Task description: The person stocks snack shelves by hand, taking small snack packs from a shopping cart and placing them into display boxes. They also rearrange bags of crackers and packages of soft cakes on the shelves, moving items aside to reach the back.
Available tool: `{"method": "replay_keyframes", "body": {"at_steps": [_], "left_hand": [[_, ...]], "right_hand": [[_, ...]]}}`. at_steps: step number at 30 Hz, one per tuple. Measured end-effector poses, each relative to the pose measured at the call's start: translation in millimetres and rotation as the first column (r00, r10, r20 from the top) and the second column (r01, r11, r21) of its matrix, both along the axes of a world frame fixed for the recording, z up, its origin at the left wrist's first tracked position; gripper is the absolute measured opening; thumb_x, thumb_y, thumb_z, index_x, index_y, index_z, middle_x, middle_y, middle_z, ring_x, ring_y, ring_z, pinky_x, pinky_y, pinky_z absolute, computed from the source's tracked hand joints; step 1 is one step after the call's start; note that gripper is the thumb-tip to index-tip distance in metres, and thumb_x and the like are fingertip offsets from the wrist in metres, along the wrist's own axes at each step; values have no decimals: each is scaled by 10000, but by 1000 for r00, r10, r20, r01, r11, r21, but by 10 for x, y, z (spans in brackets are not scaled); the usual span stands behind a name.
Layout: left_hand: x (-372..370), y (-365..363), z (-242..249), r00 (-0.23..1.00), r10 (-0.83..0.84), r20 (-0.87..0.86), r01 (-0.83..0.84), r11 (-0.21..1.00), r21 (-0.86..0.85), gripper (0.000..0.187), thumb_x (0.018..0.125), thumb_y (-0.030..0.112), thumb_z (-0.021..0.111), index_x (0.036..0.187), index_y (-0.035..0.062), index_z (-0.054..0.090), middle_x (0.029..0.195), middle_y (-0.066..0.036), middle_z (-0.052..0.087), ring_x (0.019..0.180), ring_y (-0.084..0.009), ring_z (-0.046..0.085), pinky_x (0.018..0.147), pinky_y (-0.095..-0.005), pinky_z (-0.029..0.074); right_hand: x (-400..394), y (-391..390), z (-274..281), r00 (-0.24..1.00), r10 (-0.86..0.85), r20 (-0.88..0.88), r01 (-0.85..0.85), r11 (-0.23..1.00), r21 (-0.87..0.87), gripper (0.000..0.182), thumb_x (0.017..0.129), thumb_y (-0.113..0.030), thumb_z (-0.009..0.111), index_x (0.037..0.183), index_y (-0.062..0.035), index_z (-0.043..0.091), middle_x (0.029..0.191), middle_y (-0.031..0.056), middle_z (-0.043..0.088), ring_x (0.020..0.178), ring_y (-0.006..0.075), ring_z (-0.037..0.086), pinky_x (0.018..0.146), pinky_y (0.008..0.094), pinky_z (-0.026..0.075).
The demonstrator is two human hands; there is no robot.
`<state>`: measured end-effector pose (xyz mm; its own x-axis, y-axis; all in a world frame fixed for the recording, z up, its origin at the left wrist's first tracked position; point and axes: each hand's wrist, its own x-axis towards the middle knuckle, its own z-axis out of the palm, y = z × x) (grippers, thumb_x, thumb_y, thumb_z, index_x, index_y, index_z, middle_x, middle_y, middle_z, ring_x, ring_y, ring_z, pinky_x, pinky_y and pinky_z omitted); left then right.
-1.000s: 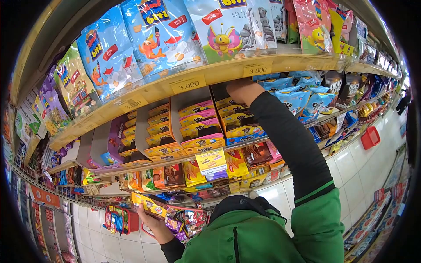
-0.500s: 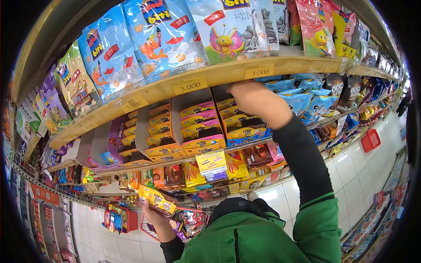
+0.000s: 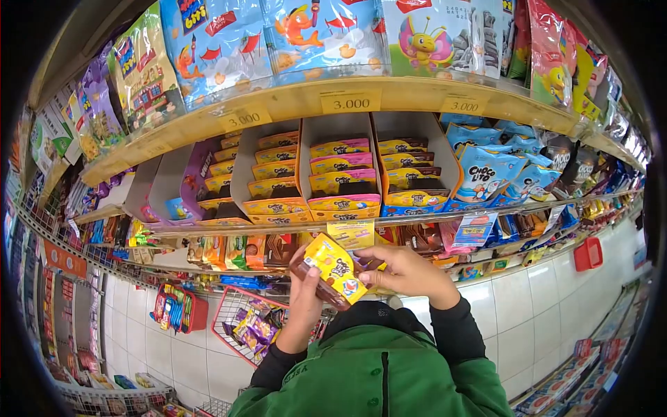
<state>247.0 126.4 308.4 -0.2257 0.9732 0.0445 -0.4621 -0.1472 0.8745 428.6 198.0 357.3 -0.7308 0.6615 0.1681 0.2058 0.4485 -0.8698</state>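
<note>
Yellow-and-brown oblong snack packet [image 3: 332, 273], held tilted in front of the torso, its yellow printed face upward. The left hand [image 3: 304, 302] grasps it by the near left side, the thumb lying over the printed face and the other fingers around the edge. The right hand [image 3: 410, 276] has its fingers partly bent at the packet's right side; whether they grip it cannot be told. Just beyond the fingers, a yellow printed shelf card [image 3: 353, 233] hangs, partly covered by the packet. Farther beyond, open cardboard display boxes [image 3: 342, 217] hold rows of yellow packets, with pale-blue glossy pouches [image 3: 481, 174] to their right. Above these runs the cream-coloured shelf edge [image 3: 285, 99], bearing "3.000" price labels [image 3: 351, 102]. Below and left of the left fingers stands a red-rimmed wire cart [image 3: 226, 297] containing purple-and-yellow packets [image 3: 258, 328]; farther left, a red basket [image 3: 199, 314].
</note>
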Motion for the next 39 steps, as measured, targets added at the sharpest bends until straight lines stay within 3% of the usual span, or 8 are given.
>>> {"method": "replay_keyframes", "body": {"at_steps": [12, 15, 20, 24, 27, 33, 37, 39], "left_hand": [[73, -12, 25, 997, -78, -3, 79, 997, 2, 414, 817, 120, 523, 1168, 38, 322, 1097, -118, 456, 983, -166, 471, 836, -293, 393], [60, 12, 32, 1000, -17, -9, 16, 1000, -22, 349, 761, 66, 600, 1052, 26, 413, 975, -102, 534, 868, -141, 529, 754, -265, 439], [76, 64, -16, 996, 81, -22, -82, 996, -34, 282, 692, 22, 671, 906, 17, 487, 849, -79, 580, 758, -106, 555, 677, -239, 463], [83, 67, -44, 996, 92, -20, -93, 994, -52, 286, 688, 24, 675, 905, 11, 489, 834, -77, 582, 726, -103, 557, 654, -230, 466], [74, 73, -76, 995, 94, -25, -95, 993, -64, 289, 689, 33, 677, 909, 5, 492, 830, -77, 581, 716, -101, 556, 652, -229, 467], [85, 59, -83, 999, -17, -34, 15, 997, -77, 299, 725, 57, 647, 960, -1, 470, 913, -111, 568, 796, -127, 552, 682, -232, 461], [75, 24, -59, 971, -191, -143, 200, 979, 49, 410, 765, 46, 589, 1103, 15, 359, 1086, -165, 497, 940, -172, 514, 771, -271, 439], [-1, -7, -18, 934, -270, -232, 291, 955, 60, 528, 787, 35, 542, 1215, 59, 233, 1165, -188, 436, 993, -206, 492, 826, -320, 416]], "right_hand": [[-25, -58, -119, 1000, 5, 4, -4, 953, -301, 348, 804, -206, 565, 1053, 20, 475, 768, 107, 587, 633, 117, 567, 558, 257, 447], [-21, -63, -58, 999, 27, 31, -21, 984, -174, 327, 792, -203, 558, 1023, 17, 488, 767, 145, 600, 632, 198, 590, 585, 293, 462], [-40, -92, -25, 996, 7, 84, 5, 989, -149, 347, 775, -215, 578, 1017, 18, 492, 780, 161, 593, 662, 224, 590, 606, 310, 455], [-49, -84, -188, 1000, 13, 0, -13, 996, -88, 365, 772, -228, 581, 1021, 22, 487, 772, 162, 591, 658, 232, 587, 607, 314, 450], [-39, -63, -220, 996, 50, 79, -39, 991, -131, 391, 788, -209, 570, 1089, 19, 464, 802, 126, 599, 689, 178, 588, 621, 295, 460], [20, -75, -92, 983, 52, 174, -3, 962, -273, 402, 746, -230, 608, 1041, 17, 490, 801, 129, 598, 699, 189, 591, 606, 290, 458], [181, -78, 24, 976, -3, 218, -12, 998, 68, 409, 668, -290, 620, 931, 10, 531, 753, 144, 558, 698, 300, 546, 615, 369, 430], [309, -92, 218, 973, -122, 196, 47, 936, 348, 400, 652, -258, 651, 934, 0, 531, 754, 126, 547, 675, 254, 553, 588, 332, 437]]}}
